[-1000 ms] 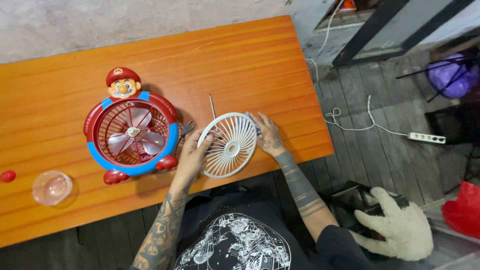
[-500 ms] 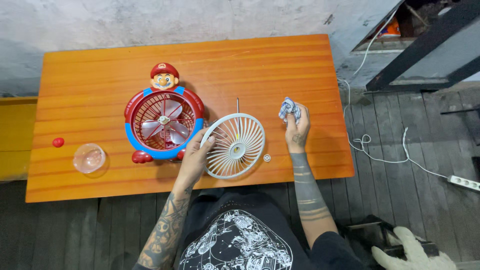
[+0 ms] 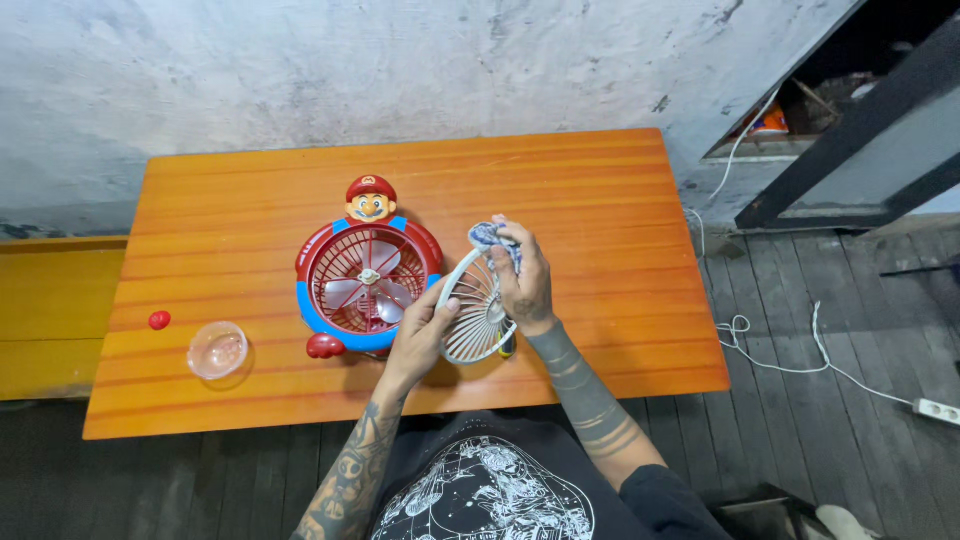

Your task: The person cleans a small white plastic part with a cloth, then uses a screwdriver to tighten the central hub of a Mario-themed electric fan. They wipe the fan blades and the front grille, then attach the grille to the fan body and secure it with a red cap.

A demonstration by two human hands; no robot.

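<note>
My left hand point(image 3: 420, 337) grips the left rim of a white round fan grille point(image 3: 474, 312), tilted up on edge above the orange table point(image 3: 250, 190). My right hand point(image 3: 522, 280) holds a crumpled blue-and-white checked cloth point(image 3: 487, 236) pressed against the top of the grille. Just left of the hands lies a red and blue toy fan point(image 3: 366, 286) with a cartoon figure's head on top, its pale blades showing behind a red grid.
A clear round dome point(image 3: 217, 350) and a small red ball-shaped piece point(image 3: 159, 320) lie at the table's left. A yellow bench point(image 3: 50, 310) adjoins the left end. A white cable point(image 3: 790, 360) and power strip point(image 3: 940, 410) lie on the plank floor at right.
My right hand brought the cloth from the table's right side onto the grille's top. The left hand tipped the grille from lying flat to standing on edge. The camera view rose and shifted.
</note>
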